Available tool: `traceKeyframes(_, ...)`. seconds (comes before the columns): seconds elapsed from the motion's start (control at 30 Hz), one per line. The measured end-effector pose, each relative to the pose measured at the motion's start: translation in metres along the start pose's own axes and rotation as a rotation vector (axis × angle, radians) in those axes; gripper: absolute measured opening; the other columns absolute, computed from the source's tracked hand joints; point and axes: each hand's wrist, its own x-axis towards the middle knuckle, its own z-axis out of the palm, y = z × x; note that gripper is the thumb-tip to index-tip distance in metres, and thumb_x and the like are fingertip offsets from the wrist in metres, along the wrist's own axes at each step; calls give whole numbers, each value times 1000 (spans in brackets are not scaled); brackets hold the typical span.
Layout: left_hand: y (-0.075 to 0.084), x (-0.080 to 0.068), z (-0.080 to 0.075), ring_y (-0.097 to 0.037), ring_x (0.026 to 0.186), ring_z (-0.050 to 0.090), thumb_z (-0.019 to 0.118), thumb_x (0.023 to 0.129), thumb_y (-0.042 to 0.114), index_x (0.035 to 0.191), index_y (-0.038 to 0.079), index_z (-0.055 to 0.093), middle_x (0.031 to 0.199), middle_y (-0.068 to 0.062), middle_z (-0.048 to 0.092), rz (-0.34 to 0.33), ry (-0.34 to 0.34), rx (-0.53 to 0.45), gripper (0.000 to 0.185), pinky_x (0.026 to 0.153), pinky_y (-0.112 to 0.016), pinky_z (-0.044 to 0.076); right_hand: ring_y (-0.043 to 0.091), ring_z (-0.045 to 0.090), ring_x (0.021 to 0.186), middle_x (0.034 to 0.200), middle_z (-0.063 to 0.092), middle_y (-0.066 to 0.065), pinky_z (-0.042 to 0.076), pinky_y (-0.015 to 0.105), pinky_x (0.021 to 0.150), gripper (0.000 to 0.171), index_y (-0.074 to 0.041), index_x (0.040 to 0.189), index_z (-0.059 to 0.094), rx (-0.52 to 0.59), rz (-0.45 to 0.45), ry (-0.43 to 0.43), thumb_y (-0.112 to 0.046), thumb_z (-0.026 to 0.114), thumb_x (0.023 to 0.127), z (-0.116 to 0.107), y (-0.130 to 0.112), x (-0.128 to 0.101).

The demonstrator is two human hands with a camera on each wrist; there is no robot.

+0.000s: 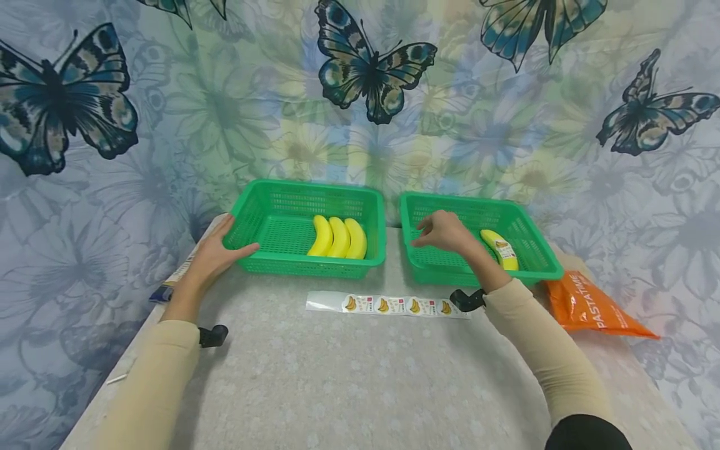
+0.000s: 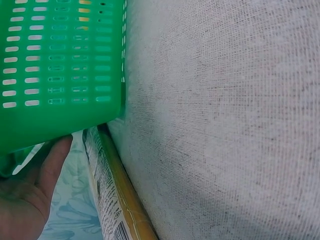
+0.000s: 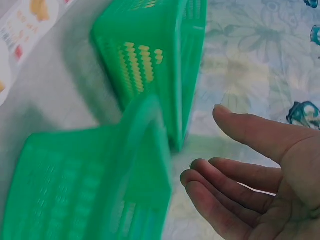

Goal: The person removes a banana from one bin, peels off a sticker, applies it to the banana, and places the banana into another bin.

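Two green plastic baskets stand side by side. In the left basket [image 1: 298, 267], three yellow bananas [image 1: 339, 238] lie in a row on the right side. My left hand [image 1: 211, 255] is at this basket's left end, fingers extended along the outside and thumb spread toward the front rim; the left wrist view shows a fingertip right at the rim. Over the left part of the right basket [image 1: 441, 275] hovers my right hand [image 1: 445, 232], its fingers loosely bent with nothing between them. A banana [image 1: 499, 250] bearing a white label lies at that basket's right side.
A strip of banana stickers [image 1: 396, 305] lies flat on the cloth-covered table [image 1: 349, 375] before the baskets. An orange bag [image 1: 596, 306] sits beyond the right basket. Beside the left forearm lies a printed package [image 2: 112, 185]. A butterfly-patterned curtain [image 1: 270, 112] hangs behind.
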Motion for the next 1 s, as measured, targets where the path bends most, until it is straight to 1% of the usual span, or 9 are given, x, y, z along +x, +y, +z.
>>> traceKeyframes(0.13,-1,-1,0,-46,149,-2,62,82,68,157,27,-6,166,-3,-10,-8,-3,-21,109,108,-76,15,29,67,104,116,71,15,57,42,86,51,-5,125,66,22,0,-25,-33,77,84,5,-19,15)
traceKeyframes(0.27,-2,-1,-1,-46,149,-2,63,82,66,156,29,-6,165,0,-11,-13,-2,-24,108,108,-77,14,27,66,108,119,70,13,56,41,88,51,-6,126,65,47,-14,-53,-32,77,84,9,-37,31)
traceKeyframes(0.4,-3,-1,-1,-46,149,0,64,83,65,157,27,-5,166,0,-10,-11,3,-10,107,108,-77,14,28,65,110,121,69,14,56,40,89,53,-4,127,64,42,-53,-73,-32,77,83,14,-53,44)
traceKeyframes(0.5,-3,0,-2,-45,150,0,64,83,64,157,26,-4,166,1,-9,-5,10,-19,108,108,-77,13,28,65,111,122,69,14,56,40,90,54,-4,127,64,30,-74,-79,-33,77,83,15,-63,52)
traceKeyframes(0.7,3,7,-5,-42,151,-2,64,82,65,157,29,-3,165,6,-9,17,27,-35,107,109,-77,12,28,65,111,122,69,14,55,41,92,53,-3,124,66,8,-113,-68,-35,77,83,14,-76,71)
traceKeyframes(0.87,0,3,-4,-42,151,-2,65,81,66,156,30,-5,165,7,-10,14,6,-38,108,109,-76,13,28,66,108,119,70,16,56,39,91,51,-1,122,67,-7,-165,-86,-33,77,83,21,-84,84)
traceKeyframes(1.0,-3,0,-1,-42,151,-2,66,81,65,156,29,-5,165,6,-10,6,-6,-38,109,109,-76,13,27,67,107,118,71,14,56,38,90,52,-3,124,66,6,-165,-117,-34,76,84,28,-90,94)
